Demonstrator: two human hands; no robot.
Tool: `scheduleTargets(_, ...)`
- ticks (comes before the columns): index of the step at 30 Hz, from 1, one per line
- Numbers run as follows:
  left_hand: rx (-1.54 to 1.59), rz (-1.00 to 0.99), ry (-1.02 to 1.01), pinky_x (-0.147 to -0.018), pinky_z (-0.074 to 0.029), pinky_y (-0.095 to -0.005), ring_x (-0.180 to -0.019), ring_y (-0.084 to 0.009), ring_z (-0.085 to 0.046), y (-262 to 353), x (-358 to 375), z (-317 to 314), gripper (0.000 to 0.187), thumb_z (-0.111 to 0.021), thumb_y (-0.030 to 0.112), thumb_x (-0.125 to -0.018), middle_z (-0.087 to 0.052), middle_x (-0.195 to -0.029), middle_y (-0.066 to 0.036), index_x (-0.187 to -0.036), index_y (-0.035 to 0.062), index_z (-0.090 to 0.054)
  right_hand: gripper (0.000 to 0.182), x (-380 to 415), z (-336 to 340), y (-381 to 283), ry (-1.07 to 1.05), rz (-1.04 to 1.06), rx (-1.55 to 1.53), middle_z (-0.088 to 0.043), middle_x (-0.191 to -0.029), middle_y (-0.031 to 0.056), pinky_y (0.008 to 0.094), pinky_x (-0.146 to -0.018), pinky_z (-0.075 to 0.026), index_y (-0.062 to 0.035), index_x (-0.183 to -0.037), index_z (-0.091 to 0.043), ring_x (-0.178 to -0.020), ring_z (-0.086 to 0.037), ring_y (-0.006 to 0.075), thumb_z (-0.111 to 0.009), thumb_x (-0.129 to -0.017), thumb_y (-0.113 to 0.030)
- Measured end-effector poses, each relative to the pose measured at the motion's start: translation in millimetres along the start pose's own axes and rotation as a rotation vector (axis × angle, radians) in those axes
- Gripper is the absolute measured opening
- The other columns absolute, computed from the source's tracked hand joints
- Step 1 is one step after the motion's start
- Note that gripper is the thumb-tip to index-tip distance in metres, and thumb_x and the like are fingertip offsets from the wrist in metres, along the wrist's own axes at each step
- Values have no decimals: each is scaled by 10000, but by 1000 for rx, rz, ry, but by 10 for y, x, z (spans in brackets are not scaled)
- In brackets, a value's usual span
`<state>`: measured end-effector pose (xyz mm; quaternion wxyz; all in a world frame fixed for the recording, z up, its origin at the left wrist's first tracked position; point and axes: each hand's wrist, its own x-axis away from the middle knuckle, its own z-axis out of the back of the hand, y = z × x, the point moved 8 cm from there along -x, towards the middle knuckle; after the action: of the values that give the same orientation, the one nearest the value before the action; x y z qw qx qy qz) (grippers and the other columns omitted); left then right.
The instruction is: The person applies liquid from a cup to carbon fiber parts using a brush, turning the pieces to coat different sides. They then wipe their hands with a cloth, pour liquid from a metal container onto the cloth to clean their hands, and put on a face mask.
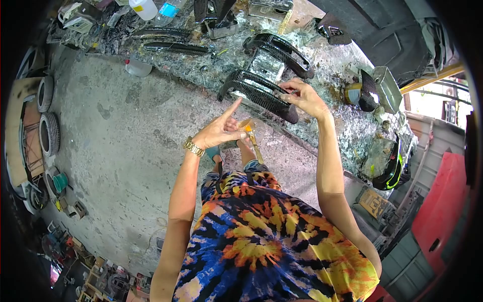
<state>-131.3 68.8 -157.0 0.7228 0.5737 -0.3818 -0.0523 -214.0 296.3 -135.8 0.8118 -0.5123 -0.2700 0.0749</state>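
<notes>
My left hand [221,130], with a gold watch on its wrist, holds a small cup [246,125] with orange material in it, between thumb and fingers, the index finger stretched toward the bench. A brush-like tool [255,147] hangs just below the cup; whether the same hand grips it is unclear. My right hand [303,98] has its fingers bent at the right end of a black carbon-weave part [259,95], which lies at the bench's front edge. Behind it, a similar curved part [284,53] rests on a shiny block [265,64].
The stained workbench [332,116] runs diagonally across the view. On it stand a tin [353,93], a metal container [387,89] and a black-and-green part [391,171]. Slim black parts [176,48] and bottles [144,8] lie farther left. Tyres [49,133] are at the far left.
</notes>
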Motion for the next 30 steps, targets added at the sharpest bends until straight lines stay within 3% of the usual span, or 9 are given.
scheduleTargets(5, 5, 3, 0, -872, -476, -359, -958, -209, -571, 16, 12, 12, 1024, -787, 430, -702, -539, -1069, -134, -1485, 312, -138, 393, 42, 28, -6, 103, 36, 25, -532, -1108, 54, 287, -780, -457, -67, -1160, -580, -960, -538, 162, -704, -801, -163)
scheduleTargets(7, 8, -20, 1, -873, -474, -359, -960, -207, -571, 16, 15, 9, 1019, -784, 435, -705, -540, -1069, -129, -1486, 309, -141, 321, 36, 51, 84, 153, 10, 57, -538, -1100, 35, 268, -723, -425, -77, -1050, -566, -907, -515, 135, -722, -783, -162)
scheduleTargets(10, -7, -24, 2, -873, -473, -357, -955, -202, -569, 19, 17, 18, 1016, -778, 435, -712, -541, -1066, -119, -1487, 302, -136, 295, 89, 102, -29, 249, 195, 25, -546, -1091, 30, 261, -739, -399, -85, -952, -526, -902, -500, 131, -739, -766, -171)
scheduleTargets(13, -19, -12, 1, -876, -470, -360, -955, -205, -567, 31, 16, 17, 1015, -771, 440, -718, -541, -1061, -114, -1489, 293, -129, 301, 112, 116, -34, 314, 234, 16, -552, -1099, 21, 268, -789, -385, -91, -928, -519, -942, -495, 141, -748, -756, -183)
scheduleTargets(20, -20, -18, -7, -881, -462, -360, -973, -204, -557, 69, 37, 16, 1017, -761, 446, -727, -539, -1050, -112, -1493, 256, -121, 307, 77, 103, 13, 288, 208, -40, -558, -1117, 18, 272, -819, -382, -83, -937, -521, -967, -496, 144, -748, -755, -182)
scheduleTargets(30, -34, -37, 8, -844, -477, -341, -940, -195, -571, 60, 36, 25, 1015, -767, 430, -728, -543, -1016, -97, -1492, 274, -117, 309, 45, 23, 49, 176, 72, -188, -570, -901, -7, 231, -768, -410, -43, -1047, -601, -849, -499, 83, -723, -781, -144)
